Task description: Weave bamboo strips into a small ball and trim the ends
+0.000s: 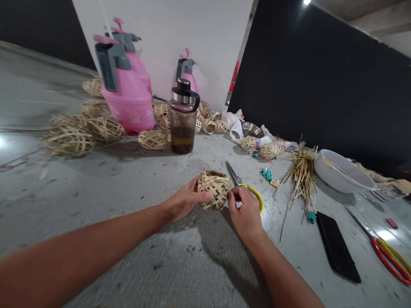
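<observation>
A small woven bamboo basket sits on the grey table, open side up. My left hand wraps its left side, thumb across the weave. Fingers of my right hand are curled at the basket's right edge. They rest over the yellow handle of a pair of scissors. The scissor blades point away, up and to the left, past the basket.
Behind stand a lidded jar of dark liquid, pink spray bottles and several woven cages. To the right lie bamboo strips, binder clips, a white bowl, a black phone and red-handled scissors.
</observation>
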Tool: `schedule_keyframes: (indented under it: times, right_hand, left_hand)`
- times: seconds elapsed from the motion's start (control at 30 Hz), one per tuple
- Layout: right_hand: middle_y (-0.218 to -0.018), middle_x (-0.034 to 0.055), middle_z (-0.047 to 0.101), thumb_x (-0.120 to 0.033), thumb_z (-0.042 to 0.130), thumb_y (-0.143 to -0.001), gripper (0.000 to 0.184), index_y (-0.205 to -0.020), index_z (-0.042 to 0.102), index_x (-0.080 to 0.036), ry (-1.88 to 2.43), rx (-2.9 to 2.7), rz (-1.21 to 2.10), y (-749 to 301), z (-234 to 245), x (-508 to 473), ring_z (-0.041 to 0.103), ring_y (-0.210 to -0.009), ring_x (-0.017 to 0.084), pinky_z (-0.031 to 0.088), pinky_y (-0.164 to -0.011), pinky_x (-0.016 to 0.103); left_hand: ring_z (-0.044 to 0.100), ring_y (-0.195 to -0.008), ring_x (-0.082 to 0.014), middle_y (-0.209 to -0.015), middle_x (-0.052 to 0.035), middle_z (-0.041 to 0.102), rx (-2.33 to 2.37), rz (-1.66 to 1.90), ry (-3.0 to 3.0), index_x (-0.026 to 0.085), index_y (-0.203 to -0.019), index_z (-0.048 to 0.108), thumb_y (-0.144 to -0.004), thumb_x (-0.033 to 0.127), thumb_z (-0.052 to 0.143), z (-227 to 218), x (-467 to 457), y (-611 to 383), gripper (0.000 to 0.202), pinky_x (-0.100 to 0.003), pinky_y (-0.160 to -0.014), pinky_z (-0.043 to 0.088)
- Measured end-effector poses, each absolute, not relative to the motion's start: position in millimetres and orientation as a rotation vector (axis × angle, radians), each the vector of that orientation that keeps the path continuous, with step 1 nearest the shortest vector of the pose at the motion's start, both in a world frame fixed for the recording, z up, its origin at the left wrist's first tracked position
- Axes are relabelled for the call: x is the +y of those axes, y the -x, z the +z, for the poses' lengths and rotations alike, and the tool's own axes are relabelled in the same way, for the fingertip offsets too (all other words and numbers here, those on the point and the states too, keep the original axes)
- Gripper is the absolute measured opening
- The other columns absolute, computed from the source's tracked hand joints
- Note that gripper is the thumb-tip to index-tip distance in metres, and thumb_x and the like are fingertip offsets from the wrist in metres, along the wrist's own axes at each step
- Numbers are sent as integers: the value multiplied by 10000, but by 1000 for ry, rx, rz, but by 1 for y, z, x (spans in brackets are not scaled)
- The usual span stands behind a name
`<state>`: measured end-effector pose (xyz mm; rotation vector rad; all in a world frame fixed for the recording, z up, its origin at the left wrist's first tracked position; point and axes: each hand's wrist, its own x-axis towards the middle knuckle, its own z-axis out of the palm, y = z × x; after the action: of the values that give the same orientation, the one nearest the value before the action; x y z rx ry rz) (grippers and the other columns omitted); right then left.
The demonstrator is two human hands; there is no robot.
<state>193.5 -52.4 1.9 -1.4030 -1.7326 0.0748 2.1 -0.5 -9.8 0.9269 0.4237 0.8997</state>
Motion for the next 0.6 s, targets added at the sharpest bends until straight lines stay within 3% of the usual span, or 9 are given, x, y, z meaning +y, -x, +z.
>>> schedule_keyframes:
  times: [0.27,0.47,0.6]
  right_hand:
    - [-676,5,598,-224,518,-866,127,-753,483,-269,1433,-1714,128,-189,3,-51,538,-590,173,435,-591,299]
    - [-631,-23,558,-225,508,-844,128,-733,461,-268,1428,-1730,259,-191,7,-51,501,-560,153,392,-554,271]
    - [-636,-25,564,-216,530,-836,122,-734,480,-262,1393,-1797,284,-198,6,-47,505,-567,149,399,-556,260]
  left_hand:
    - [695,-1252,-359,-1246,-154,779,450,916,-947,213,-1275,675,-701,345,936,-7,-3,-2,645,-448,-1058,539]
    - [753,-1098,-333,-1092,-143,813,425,822,-945,179,-1239,721,-667,410,941,-2,3,0,654,-373,-903,590]
    - [768,-1004,-298,-1096,-149,818,433,793,-923,157,-1201,752,-690,418,925,3,4,2,600,-330,-823,600]
